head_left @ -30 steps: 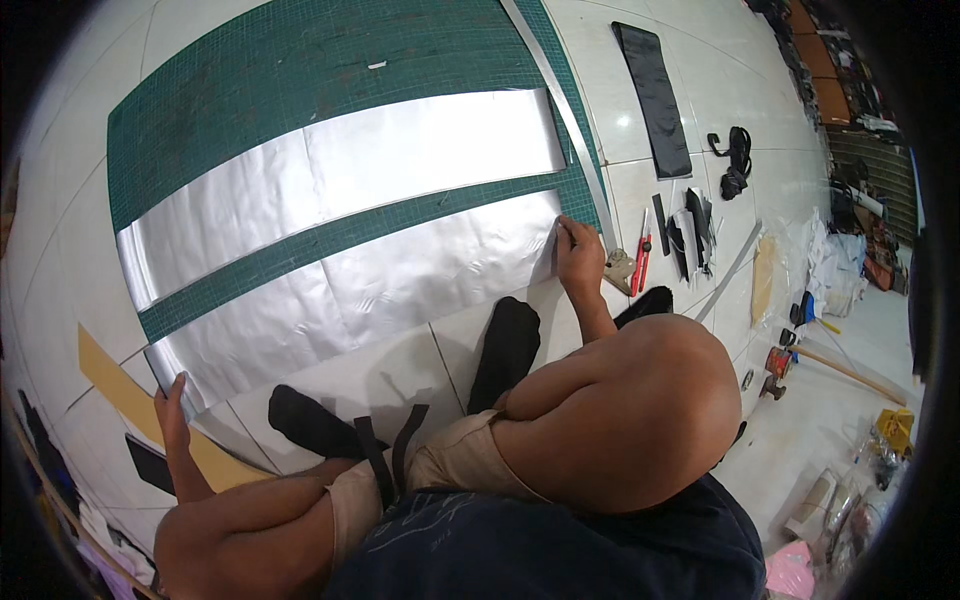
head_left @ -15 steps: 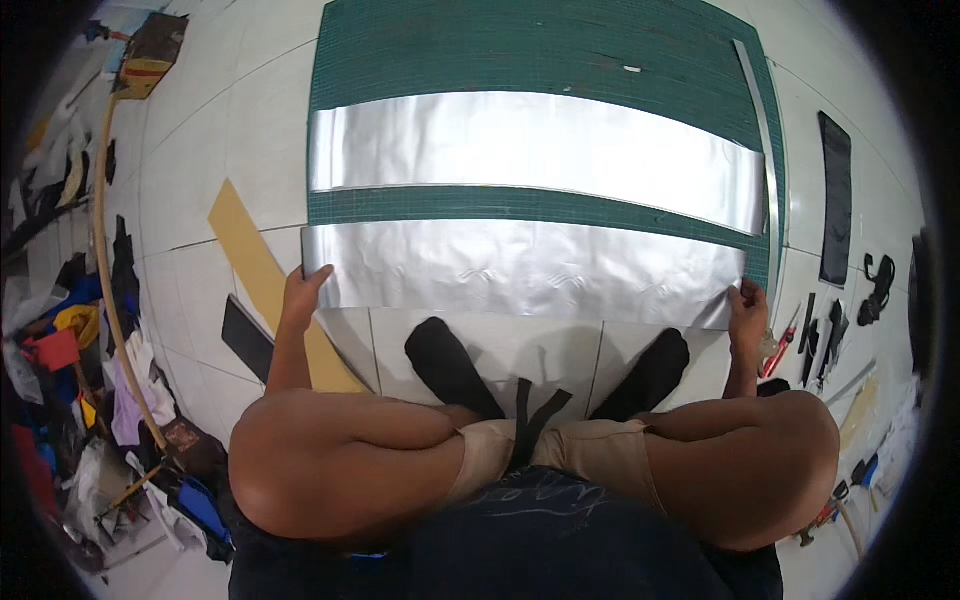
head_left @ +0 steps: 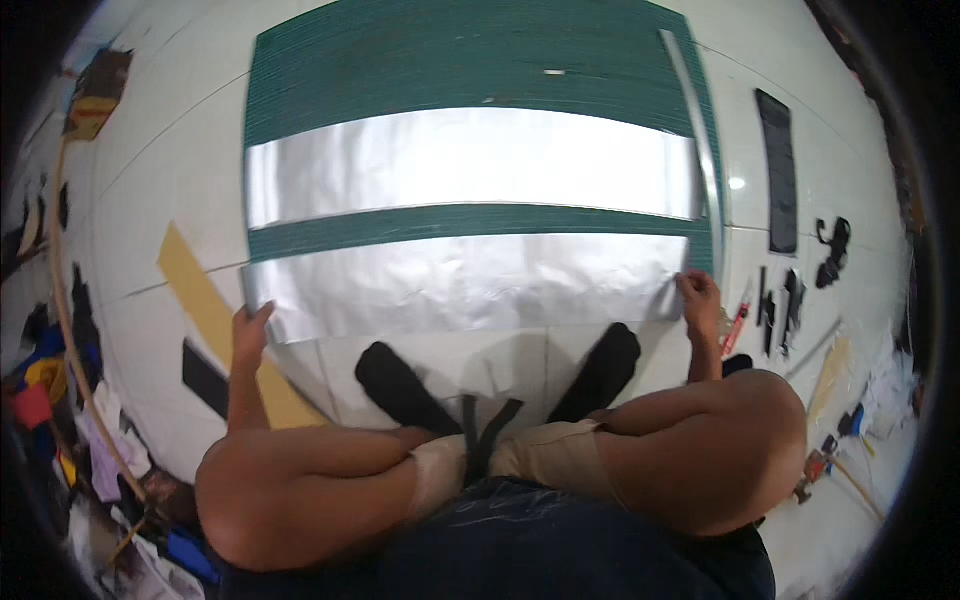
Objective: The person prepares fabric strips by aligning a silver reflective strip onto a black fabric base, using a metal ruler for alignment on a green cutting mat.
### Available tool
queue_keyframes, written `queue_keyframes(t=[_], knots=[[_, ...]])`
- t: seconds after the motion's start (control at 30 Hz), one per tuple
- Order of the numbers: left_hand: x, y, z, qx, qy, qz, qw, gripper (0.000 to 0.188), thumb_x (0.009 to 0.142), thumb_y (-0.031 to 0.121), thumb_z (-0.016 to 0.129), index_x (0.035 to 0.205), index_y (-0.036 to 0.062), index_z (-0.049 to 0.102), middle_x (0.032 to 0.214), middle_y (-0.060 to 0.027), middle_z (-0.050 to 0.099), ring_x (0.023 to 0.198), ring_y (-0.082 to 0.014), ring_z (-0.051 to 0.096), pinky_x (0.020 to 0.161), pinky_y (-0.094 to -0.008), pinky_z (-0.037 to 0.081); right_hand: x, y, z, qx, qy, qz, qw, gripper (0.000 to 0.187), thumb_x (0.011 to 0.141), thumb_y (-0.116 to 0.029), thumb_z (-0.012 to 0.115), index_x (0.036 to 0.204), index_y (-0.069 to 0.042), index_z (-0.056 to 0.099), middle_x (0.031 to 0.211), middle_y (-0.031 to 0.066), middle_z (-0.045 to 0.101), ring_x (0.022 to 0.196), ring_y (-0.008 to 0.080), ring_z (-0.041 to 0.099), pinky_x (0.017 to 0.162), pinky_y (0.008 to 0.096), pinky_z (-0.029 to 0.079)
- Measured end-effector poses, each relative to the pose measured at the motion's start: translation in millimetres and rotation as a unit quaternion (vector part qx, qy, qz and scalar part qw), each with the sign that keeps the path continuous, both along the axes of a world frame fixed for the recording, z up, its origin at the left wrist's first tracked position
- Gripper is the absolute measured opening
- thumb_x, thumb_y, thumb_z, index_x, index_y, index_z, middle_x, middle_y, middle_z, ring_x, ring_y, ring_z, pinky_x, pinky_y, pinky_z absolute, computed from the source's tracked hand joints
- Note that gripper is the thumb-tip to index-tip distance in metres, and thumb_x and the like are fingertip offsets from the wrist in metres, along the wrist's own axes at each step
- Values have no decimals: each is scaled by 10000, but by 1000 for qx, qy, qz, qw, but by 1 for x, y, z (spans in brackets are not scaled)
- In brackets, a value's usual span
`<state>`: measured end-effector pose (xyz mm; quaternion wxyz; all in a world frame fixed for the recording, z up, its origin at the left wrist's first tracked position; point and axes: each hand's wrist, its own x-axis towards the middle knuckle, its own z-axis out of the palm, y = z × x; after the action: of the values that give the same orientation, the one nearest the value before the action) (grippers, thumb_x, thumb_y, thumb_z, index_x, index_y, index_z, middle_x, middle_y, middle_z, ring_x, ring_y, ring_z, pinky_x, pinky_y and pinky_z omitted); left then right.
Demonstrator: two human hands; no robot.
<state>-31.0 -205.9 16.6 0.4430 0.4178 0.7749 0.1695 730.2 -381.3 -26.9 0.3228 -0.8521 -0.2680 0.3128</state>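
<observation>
I squat on a white tiled floor over a large green cutting mat (head_left: 470, 60). Two long strips of silvery foil sheet lie across it, a far strip (head_left: 470, 165) and a near strip (head_left: 460, 285) that overhangs the mat's front edge. My left hand (head_left: 250, 335) pinches the near strip's lower left corner. My right hand (head_left: 698, 300) pinches its lower right corner. My black-socked feet (head_left: 400, 385) stand just behind the near strip.
A long metal ruler (head_left: 700, 150) lies along the mat's right edge. Right of it are a black flat panel (head_left: 778, 170), black clips, cutters and a red-handled knife (head_left: 738, 325). A tan cardboard strip (head_left: 210, 310) and coloured clutter lie at left.
The view has swung from the right end to centred on the mat. My left hand has come onto the near strip's left corner; my right hand stays on its right corner.
</observation>
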Motion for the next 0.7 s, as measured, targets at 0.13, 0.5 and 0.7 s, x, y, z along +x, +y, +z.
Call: queue_keyframes(t=[0.13, 0.5, 0.7], knots=[[-11, -6, 14, 20, -2, 10, 1000, 503, 872, 248, 697, 1213, -92, 553, 1101, -145, 635, 970, -224, 601, 865, -320, 468, 2, -7, 19, 34, 44, -35, 998, 354, 823, -190, 771, 1054, 45, 641, 871, 61, 651, 786, 139, 579, 720, 267, 463], [4, 105, 94, 122, -43, -10, 992, 525, 867, 284, 706, 1197, -91, 546, 1071, -114, 620, 910, -189, 600, 846, -308, 470, 16, 104, 115, 118, 23, -12, 993, 369, 803, -132, 789, 1061, 17, 571, 882, 54, 632, 797, 113, 595, 741, 220, 471], [39, 188, 63, 86, -38, -52, 994, 573, 856, 293, 700, 1229, -114, 546, 1112, -150, 630, 989, -235, 591, 921, -347, 441, 41, 173, 71, 96, -36, -24, 994, 429, 744, -184, 823, 1019, 22, 565, 929, 122, 645, 819, 187, 614, 710, 297, 485]])
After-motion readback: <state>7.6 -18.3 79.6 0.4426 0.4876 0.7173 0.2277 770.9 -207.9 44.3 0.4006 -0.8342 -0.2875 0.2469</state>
